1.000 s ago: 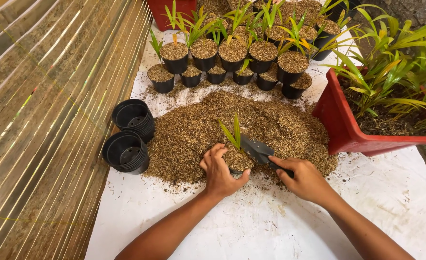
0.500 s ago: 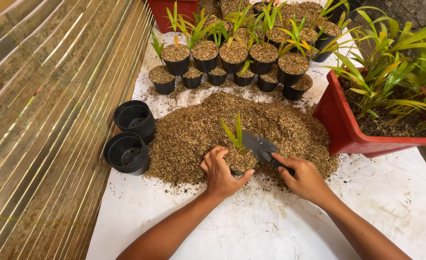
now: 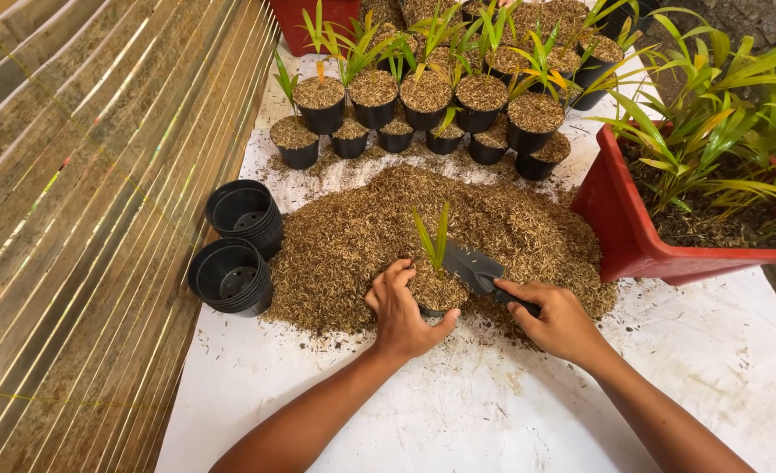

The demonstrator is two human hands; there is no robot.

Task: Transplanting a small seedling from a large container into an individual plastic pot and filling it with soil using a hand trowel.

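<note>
My left hand (image 3: 403,309) wraps around a small black pot (image 3: 434,298) filled with brown husk mix, a green seedling (image 3: 432,238) standing upright in it. My right hand (image 3: 556,319) grips the handle of a dark trowel (image 3: 473,265), whose blade rests against the pot's far right rim. Both sit at the front edge of a large heap of brown husk mix (image 3: 379,228) on a white sheet (image 3: 458,412).
Two stacks of empty black pots (image 3: 240,245) stand left of the heap. Several filled pots with seedlings (image 3: 423,96) line the back. A red tub of green plants (image 3: 659,236) is at the right. A slatted bamboo wall (image 3: 81,219) runs along the left.
The trowel blade has shifted slightly against the pot's rim. My left hand stays around the pot.
</note>
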